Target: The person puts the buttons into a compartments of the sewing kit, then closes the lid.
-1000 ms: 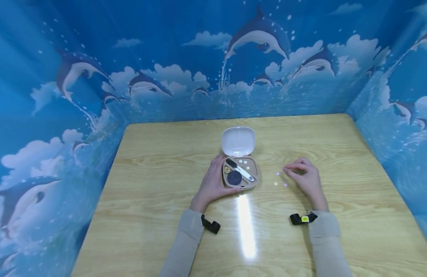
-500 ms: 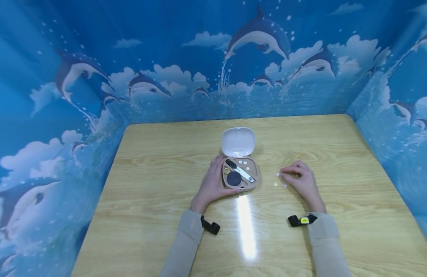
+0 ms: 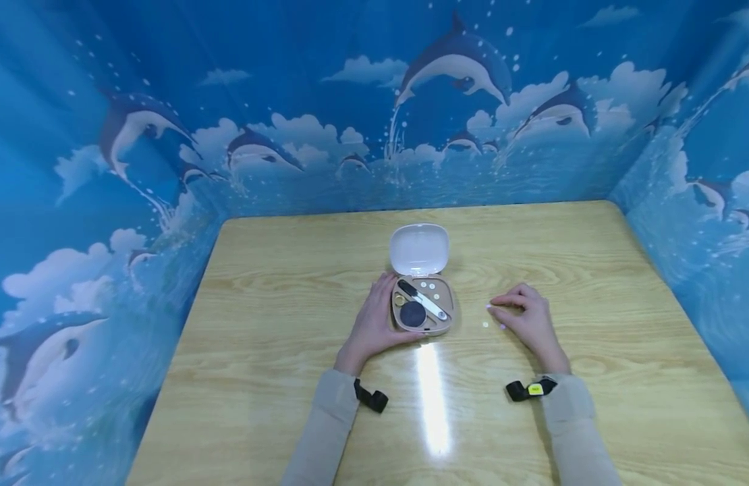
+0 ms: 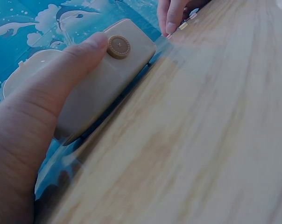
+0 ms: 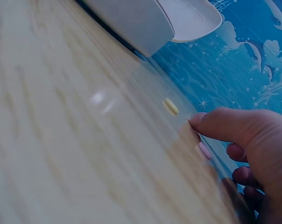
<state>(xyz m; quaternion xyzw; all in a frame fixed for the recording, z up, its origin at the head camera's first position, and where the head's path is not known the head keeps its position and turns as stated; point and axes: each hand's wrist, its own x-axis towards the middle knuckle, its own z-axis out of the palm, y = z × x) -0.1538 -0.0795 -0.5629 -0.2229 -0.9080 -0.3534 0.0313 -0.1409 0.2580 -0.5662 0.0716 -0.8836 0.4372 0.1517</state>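
Left hand clamps the open case by its left side, thumb along the front beside a round button. Right hand, thumb and forefinger tips together, pinches a pink tablet at the table; a yellow tablet and second pink tablet lie near. Inside the case: dark disc, gold ring, black-and-white tool, white tablets. Beyond: raised lid, then dolphin backdrop.

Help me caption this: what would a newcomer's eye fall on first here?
Probably the blue dolphin backdrop, hung behind and along both sides of the table. Next, the open case near mid-table, gripped by the left hand. Then the right hand, fingertips lowered among small pastel pieces right of the case.
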